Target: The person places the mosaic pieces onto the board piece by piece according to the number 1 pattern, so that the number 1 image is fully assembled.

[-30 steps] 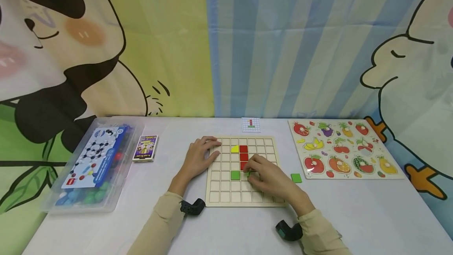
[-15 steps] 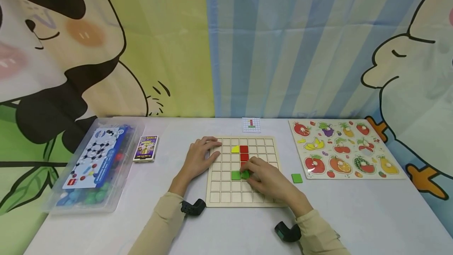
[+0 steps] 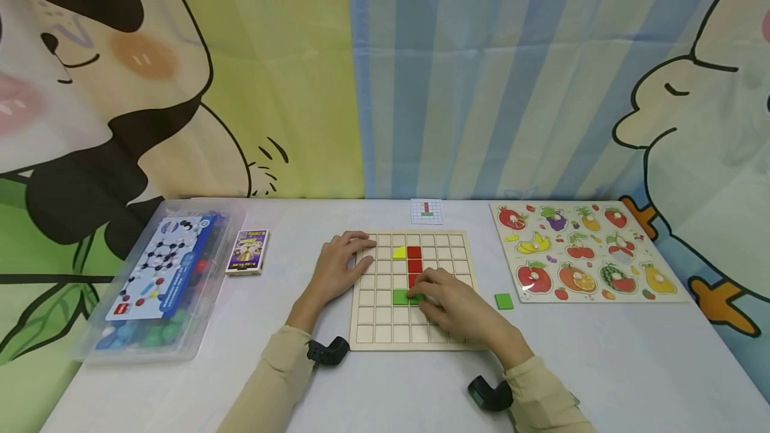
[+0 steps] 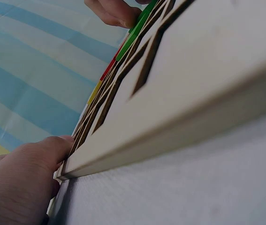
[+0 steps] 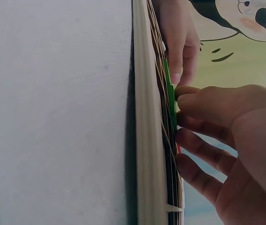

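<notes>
In the head view, a wooden grid board (image 3: 367,335) lies on the table. My left hand (image 3: 337,266) rests on its upper left edge, index finger and thumb extended onto the rim; in the left wrist view the thumb (image 4: 46,152) touches the board's edge. My right hand (image 3: 454,303) is over the middle, its thumb and fingertips pinching a green square tile (image 5: 172,105) at the grid. That tile adjoins another green tile (image 3: 400,297) on its left. Above them stands a column of red tiles (image 3: 414,259), the lowest partly hidden by my fingers. A yellow piece (image 3: 400,253) lies beside the top red tile.
One loose green tile (image 3: 504,301) lies right of the board. Behind the board is a small pattern card (image 3: 426,212). A fruit puzzle board (image 3: 592,252) is at the right; a card box (image 3: 247,252) and a clear plastic case (image 3: 159,279) are at the left.
The green tile in my right hand, tilted and mostly covered before, has shifted left and flattened next to the other green tile. My left hand stays put.
</notes>
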Demonstrator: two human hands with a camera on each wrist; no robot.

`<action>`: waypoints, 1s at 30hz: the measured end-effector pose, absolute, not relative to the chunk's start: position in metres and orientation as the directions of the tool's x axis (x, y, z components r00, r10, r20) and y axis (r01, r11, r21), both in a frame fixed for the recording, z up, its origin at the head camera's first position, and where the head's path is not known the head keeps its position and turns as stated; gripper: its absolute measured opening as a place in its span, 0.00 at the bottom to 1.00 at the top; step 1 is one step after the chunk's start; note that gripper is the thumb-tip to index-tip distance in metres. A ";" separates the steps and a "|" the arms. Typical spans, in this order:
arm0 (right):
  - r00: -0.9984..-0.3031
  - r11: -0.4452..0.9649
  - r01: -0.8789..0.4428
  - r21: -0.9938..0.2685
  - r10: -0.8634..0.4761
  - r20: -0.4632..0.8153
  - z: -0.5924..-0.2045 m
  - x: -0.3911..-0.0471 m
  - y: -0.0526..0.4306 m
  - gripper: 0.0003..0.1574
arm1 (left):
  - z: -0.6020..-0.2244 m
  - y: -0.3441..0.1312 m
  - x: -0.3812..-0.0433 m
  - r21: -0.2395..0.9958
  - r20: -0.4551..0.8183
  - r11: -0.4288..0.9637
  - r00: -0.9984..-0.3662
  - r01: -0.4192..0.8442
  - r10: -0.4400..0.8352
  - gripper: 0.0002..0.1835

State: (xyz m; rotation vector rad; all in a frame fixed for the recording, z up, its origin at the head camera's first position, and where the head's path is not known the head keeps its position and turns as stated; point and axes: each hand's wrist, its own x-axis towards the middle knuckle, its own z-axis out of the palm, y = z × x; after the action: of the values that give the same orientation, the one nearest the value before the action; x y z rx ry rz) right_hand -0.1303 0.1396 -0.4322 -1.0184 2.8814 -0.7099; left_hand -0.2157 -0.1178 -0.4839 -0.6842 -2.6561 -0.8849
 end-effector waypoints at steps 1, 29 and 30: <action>-0.787 0.685 -0.598 -0.416 -0.599 0.146 -0.432 -0.130 0.139 0.13 | -0.484 -0.119 -0.215 0.495 0.383 0.705 -0.856 0.508 0.348 0.15; -0.767 0.648 -0.633 -0.423 -0.596 0.236 -0.425 -0.111 0.166 0.14 | -0.486 -0.117 -0.215 0.463 0.395 0.709 -0.840 0.532 0.372 0.16; -0.771 0.649 -0.629 -0.428 -0.590 0.239 -0.424 -0.111 0.168 0.14 | -0.486 -0.119 -0.215 0.465 0.390 0.711 -0.843 0.528 0.370 0.16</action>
State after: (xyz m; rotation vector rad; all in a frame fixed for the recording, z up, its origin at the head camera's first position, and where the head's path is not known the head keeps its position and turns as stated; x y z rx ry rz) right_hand -0.1113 0.1684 -0.4244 -1.0824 2.9230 -0.8056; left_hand -0.2150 -0.1186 -0.4860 -0.7105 -2.6501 -0.8410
